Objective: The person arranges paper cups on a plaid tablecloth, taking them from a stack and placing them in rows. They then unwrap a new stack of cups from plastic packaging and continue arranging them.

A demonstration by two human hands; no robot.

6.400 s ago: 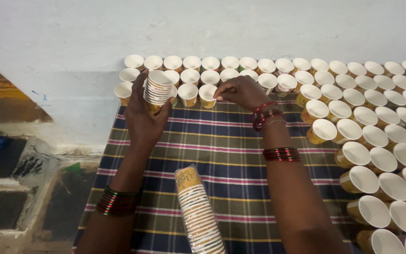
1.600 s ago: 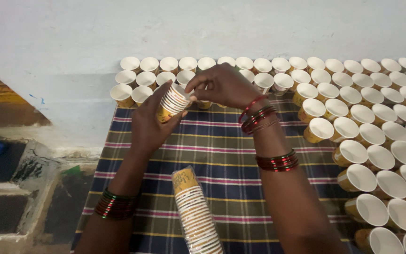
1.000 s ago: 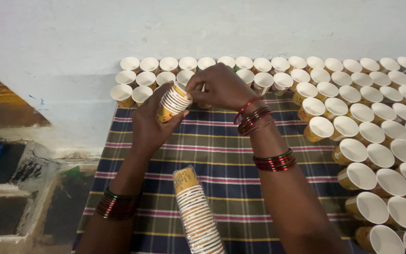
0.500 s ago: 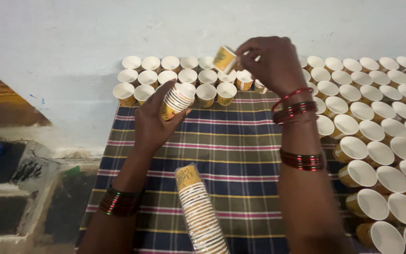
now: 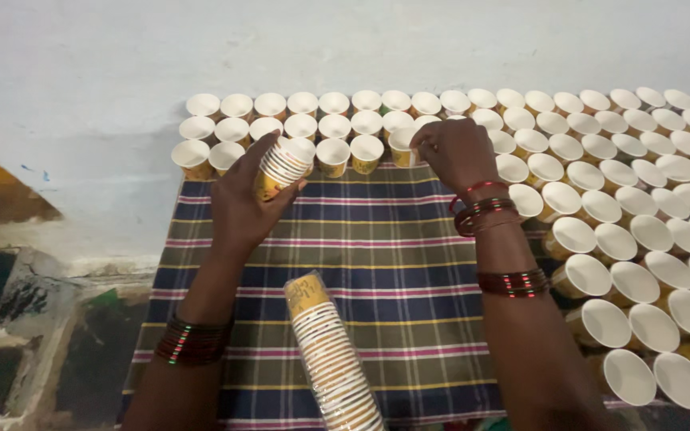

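Note:
My left hand (image 5: 241, 203) grips a short nested stack of yellow paper cups (image 5: 279, 167), tilted with the mouths toward the upper right. My right hand (image 5: 455, 152) rests its fingers on one yellow paper cup (image 5: 402, 147) standing at the end of the third row. Rows of upright white-lined cups (image 5: 337, 126) stand along the wall, and many more cups (image 5: 632, 231) fill the right side. A long wrapped sleeve of nested cups (image 5: 329, 359) lies on the checked cloth (image 5: 393, 255) between my forearms.
The checked cloth covers a table set against a pale wall (image 5: 321, 40). To the left the floor drops to dark stone steps (image 5: 9, 319). Red and green bangles ring both wrists.
My right hand pulled one cup off the stack, lifted it up and right, then brought it down onto the cloth at the end of the third row. The left hand kept its stack.

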